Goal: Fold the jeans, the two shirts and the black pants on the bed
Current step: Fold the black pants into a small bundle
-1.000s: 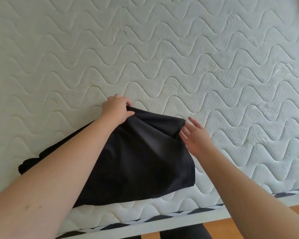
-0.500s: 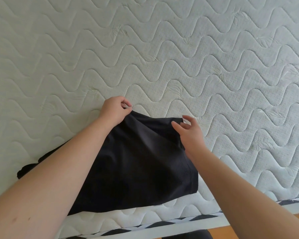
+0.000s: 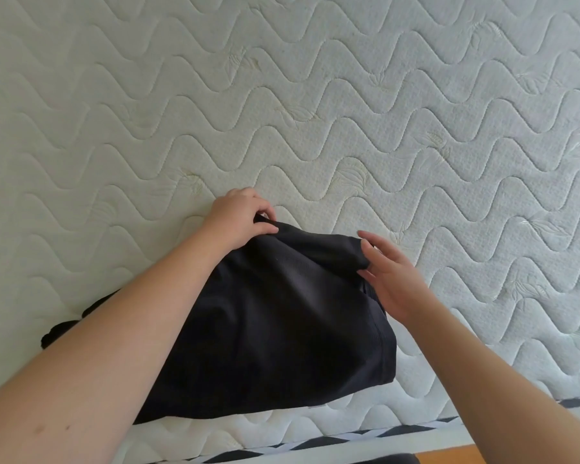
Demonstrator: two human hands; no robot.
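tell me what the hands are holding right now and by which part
The left hand pinches the far left corner of the black fabric garment on the white quilted mattress. The right hand touches its far right corner, fingers mostly straight; no clear grip.

A bedroom in a home: bare quilted mattress point(image 3: 349, 95) with wavy stitching filling the view, black-and-white patterned edging point(image 3: 315, 445) along its side, orange wooden floor point(image 3: 482, 452) below.
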